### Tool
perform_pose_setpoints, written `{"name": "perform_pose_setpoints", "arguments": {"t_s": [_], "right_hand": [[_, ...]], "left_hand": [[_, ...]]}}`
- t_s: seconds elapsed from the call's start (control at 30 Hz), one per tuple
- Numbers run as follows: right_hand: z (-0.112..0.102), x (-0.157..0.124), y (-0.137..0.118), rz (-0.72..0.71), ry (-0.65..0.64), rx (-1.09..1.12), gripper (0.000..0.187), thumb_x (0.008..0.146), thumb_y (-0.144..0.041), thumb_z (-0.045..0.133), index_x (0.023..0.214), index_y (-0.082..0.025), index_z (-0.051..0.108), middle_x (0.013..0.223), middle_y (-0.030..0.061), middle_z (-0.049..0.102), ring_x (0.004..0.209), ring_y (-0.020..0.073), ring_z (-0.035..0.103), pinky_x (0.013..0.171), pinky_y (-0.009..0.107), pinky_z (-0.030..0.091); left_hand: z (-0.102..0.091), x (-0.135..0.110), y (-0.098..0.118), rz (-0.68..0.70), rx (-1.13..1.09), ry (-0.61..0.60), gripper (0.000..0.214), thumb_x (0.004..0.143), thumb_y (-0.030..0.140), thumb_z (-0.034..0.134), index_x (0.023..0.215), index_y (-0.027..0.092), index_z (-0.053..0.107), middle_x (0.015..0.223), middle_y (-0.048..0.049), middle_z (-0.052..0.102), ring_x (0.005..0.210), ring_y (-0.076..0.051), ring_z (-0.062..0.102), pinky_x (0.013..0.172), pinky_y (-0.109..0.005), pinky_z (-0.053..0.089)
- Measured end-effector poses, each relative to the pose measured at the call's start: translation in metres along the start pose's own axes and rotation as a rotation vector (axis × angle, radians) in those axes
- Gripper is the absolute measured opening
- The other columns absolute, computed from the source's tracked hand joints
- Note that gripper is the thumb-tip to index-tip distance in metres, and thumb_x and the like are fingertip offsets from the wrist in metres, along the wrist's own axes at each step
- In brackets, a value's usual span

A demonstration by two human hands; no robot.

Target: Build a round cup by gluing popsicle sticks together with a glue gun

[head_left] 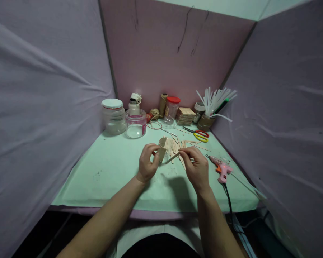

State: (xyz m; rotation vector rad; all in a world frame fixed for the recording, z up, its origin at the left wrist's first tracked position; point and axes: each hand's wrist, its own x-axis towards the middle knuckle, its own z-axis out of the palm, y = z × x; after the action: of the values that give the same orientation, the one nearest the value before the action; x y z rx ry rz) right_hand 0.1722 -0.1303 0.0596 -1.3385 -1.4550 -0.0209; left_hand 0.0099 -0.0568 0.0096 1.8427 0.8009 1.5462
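My left hand (pixel 148 163) is closed on the left side of a small clear cup (pixel 165 143), which has flat wooden sticks along part of its wall. Between the thumb and fingers of my right hand (pixel 196 165) is a single thin wooden stick (pixel 173 158), its free end pointing left near the foot of the cup. Just behind and between the hands lies a loose heap of wooden sticks (pixel 181 144). Right of my right hand, a pink glue gun (pixel 224 170) rests on its side with its nozzle toward the back left.
Red and yellow scissors (pixel 200 135) lie behind the heap. Along the back stand a lidded jar (pixel 113 116), an open clear tub (pixel 136 123), a twine ball (pixel 155 113), a red-lidded jar (pixel 172 109), stacked wooden squares (pixel 185 116) and a holder (pixel 205 122) of glue sticks. A black cord (pixel 228 200) hangs over the front edge.
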Motion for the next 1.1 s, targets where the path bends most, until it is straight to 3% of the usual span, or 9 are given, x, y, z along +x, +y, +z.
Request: {"name": "perform_pose_setpoints", "arguments": {"t_s": [0.07, 0.13, 0.3, 0.47, 0.73, 1.1], "right_hand": [[0.006, 0.001, 0.014, -0.01, 0.058, 0.083, 0.017, 0.093, -0.031, 0.057, 0.084, -0.021, 0.067, 0.08, 0.0029, 0.066, 0.079, 0.0181, 0.06, 0.073, 0.033, 0.046], [0.014, 0.002, 0.028, -0.013, 0.118, 0.131, 0.018, 0.093, -0.033, 0.056, 0.083, -0.021, 0.066, 0.079, 0.003, 0.065, 0.079, 0.0186, 0.059, 0.074, 0.034, 0.047], [0.033, -0.001, 0.052, 0.017, 0.267, 0.19, 0.022, 0.094, -0.036, 0.051, 0.081, -0.021, 0.062, 0.079, 0.0034, 0.062, 0.079, 0.0187, 0.058, 0.074, 0.035, 0.047], [0.041, -0.004, 0.053, 0.006, 0.336, 0.222, 0.023, 0.096, -0.035, 0.048, 0.081, -0.021, 0.059, 0.078, 0.0027, 0.058, 0.075, 0.0176, 0.056, 0.07, 0.033, 0.046], [0.048, -0.009, 0.05, -0.161, 0.217, 0.133, 0.022, 0.096, -0.033, 0.046, 0.085, -0.022, 0.061, 0.08, 0.0049, 0.061, 0.081, 0.0208, 0.058, 0.075, 0.039, 0.047], [0.051, -0.007, 0.043, -0.269, 0.144, 0.13, 0.015, 0.095, -0.023, 0.048, 0.088, -0.022, 0.061, 0.081, 0.0052, 0.061, 0.08, 0.0198, 0.057, 0.073, 0.037, 0.048]], "left_hand": [[-0.003, 0.005, -0.004, 0.012, 0.044, 0.064, 0.027, 0.089, 0.022, 0.052, 0.115, 0.024, 0.062, 0.118, -0.011, 0.054, 0.113, -0.023, 0.051, 0.09, -0.033, 0.048], [-0.006, 0.013, -0.009, 0.043, 0.122, 0.034, 0.034, 0.091, 0.023, 0.049, 0.124, 0.025, 0.057, 0.13, -0.0119, 0.044, 0.125, -0.023, 0.044, 0.099, -0.037, 0.044], [-0.016, 0.048, -0.017, 0.107, 0.304, -0.273, 0.031, 0.093, 0.027, 0.049, 0.121, 0.026, 0.062, 0.145, -0.0107, 0.033, 0.141, -0.028, 0.027, 0.117, -0.048, 0.022], [-0.011, 0.056, -0.025, 0.102, 0.226, -0.473, 0.026, 0.094, 0.031, 0.048, 0.11, 0.023, 0.068, 0.151, -0.0097, 0.029, 0.144, -0.03, 0.022, 0.119, -0.049, 0.018], [-0.001, 0.043, -0.026, -0.031, 0.016, -0.518, 0.02, 0.092, 0.028, 0.049, 0.099, 0.019, 0.066, 0.143, -0.0117, 0.041, 0.136, -0.026, 0.04, 0.117, -0.042, 0.028], [-0.002, 0.042, -0.031, 0.029, 0.027, -0.485, 0.021, 0.095, 0.03, 0.045, 0.104, 0.019, 0.061, 0.143, -0.013, 0.042, 0.135, -0.024, 0.042, 0.116, -0.04, 0.03]]}}
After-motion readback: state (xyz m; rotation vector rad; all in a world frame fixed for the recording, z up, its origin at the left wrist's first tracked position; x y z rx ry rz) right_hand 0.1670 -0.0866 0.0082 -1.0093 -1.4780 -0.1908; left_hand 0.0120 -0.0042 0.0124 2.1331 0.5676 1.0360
